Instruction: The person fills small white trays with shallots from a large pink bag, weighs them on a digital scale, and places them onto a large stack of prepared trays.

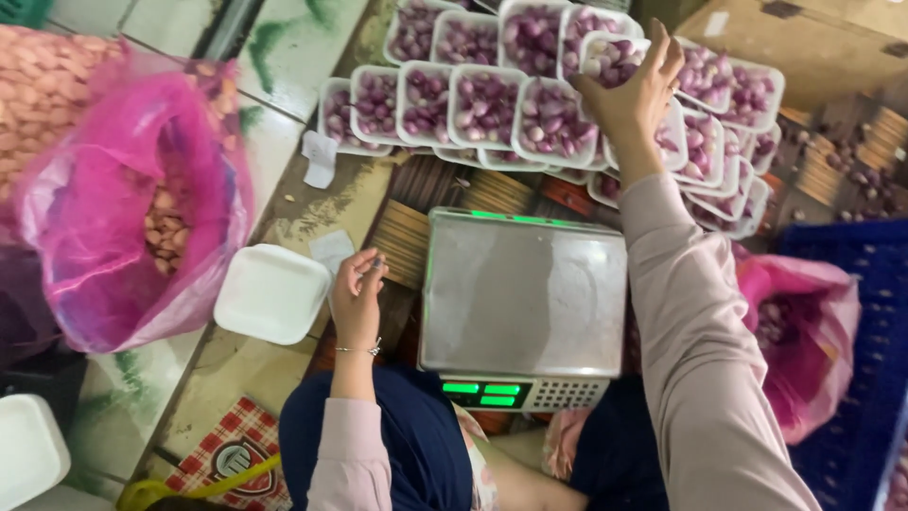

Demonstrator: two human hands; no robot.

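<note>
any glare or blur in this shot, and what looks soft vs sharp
Head view: even, soft light with no hard shadows; the steel pan of the scale shows a dull sheen, not harsh glare, and its green display is bright. The right hand on a tray of shallots is fairly sharp, the left hand slightly soft; the edges bow from wide-angle distortion.

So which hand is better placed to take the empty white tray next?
Left, probably. The left hand hangs right beside the empty white tray, while the right hand is stretched out, holding a filled tray over the stack.

scale [523, 289]: 1; pink bags [113, 208]: 2; empty white trays [271, 292]: 2
</note>
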